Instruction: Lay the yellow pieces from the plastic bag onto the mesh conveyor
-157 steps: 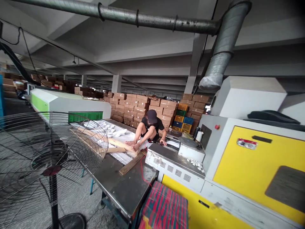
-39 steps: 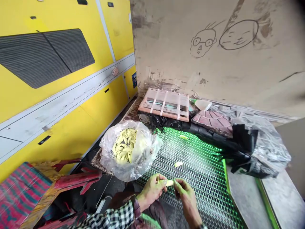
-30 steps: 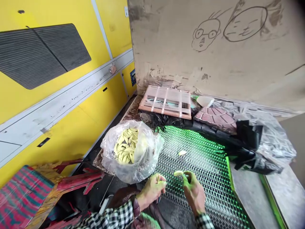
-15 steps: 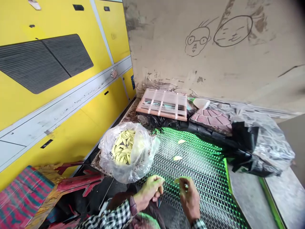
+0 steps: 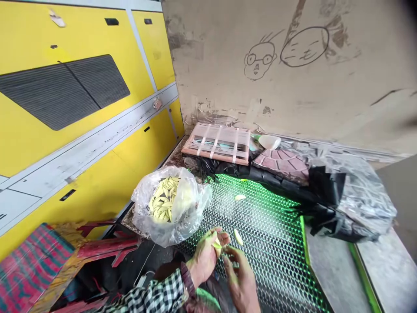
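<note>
My left hand (image 5: pixel 205 260) is turned palm up over the lit mesh belt, fingers curled round pale yellow-green crescent pieces (image 5: pixel 216 246). Close beside it on the right is my right hand (image 5: pixel 240 278), thumb and fingers apart, fingertips near the left palm; no piece shows in it. A single crescent piece (image 5: pixel 238 237) lies on the belt (image 5: pixel 260 230) just beyond my hands. Farther off lies another crescent (image 5: pixel 240 197). To the left stands a clear plastic bag (image 5: pixel 185 232), its mouth spread round a heap of the same crescents (image 5: pixel 164 200).
A yellow machine cabinet (image 5: pixel 130 174) runs along the left. Behind the belt are black plastic wrapping (image 5: pixel 276 178), a taped frame (image 5: pixel 216 143) and a pink patterned piece (image 5: pixel 283 163). A cardboard wall (image 5: pixel 221 78) closes the back; grey panels (image 5: pixel 339 261) flank the belt's right.
My right hand has come left to my left hand, and its piece no longer shows between its fingers. My left hand has turned palm up. The pieces on the belt have shifted away from me.
</note>
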The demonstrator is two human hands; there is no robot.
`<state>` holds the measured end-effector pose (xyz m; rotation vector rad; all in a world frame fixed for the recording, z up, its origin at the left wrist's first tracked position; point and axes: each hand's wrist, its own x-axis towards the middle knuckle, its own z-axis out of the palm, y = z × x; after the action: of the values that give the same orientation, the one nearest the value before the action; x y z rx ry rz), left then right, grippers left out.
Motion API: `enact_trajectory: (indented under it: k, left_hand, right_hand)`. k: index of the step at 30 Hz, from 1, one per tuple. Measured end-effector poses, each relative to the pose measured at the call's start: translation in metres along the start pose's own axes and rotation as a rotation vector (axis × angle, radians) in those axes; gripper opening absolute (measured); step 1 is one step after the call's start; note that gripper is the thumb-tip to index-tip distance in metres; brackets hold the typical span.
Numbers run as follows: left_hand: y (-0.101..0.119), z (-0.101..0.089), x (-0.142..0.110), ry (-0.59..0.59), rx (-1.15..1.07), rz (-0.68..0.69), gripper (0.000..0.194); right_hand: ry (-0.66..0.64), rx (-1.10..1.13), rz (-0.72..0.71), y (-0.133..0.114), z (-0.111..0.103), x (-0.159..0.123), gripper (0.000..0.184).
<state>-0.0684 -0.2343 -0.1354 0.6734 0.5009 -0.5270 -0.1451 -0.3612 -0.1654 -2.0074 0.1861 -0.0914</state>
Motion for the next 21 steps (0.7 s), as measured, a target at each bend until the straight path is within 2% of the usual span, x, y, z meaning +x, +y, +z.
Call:
enact_trajectory:
  k: [4,7,9,17,21]
  left_hand:
    - [-0.001,0.009,-0.002,-0.026,0.116,0.046,0.031]
    - [0.001,0.009,-0.004,-0.033,0.172,0.023,0.036]
    - [0.002,0.006,-0.005,-0.028,0.173,0.011,0.038]
    - [0.010,-0.012,-0.006,0.025,0.109,-0.021,0.044]
    - [0.018,-0.020,-0.005,0.007,0.066,-0.012,0.044]
  right_hand:
    - [-0.009,0.407,0.302,-0.015,0.018,0.012,0.047]
    - [-0.054,0.657,0.501,-0.019,0.019,0.018,0.049]
    - [-0.082,0.725,0.568,-0.021,0.018,0.019,0.047]
    - [0.022,0.626,0.571,-0.032,0.022,0.020,0.052]
    - [-0.028,0.585,0.488,-0.031,0.031,0.016,0.052]
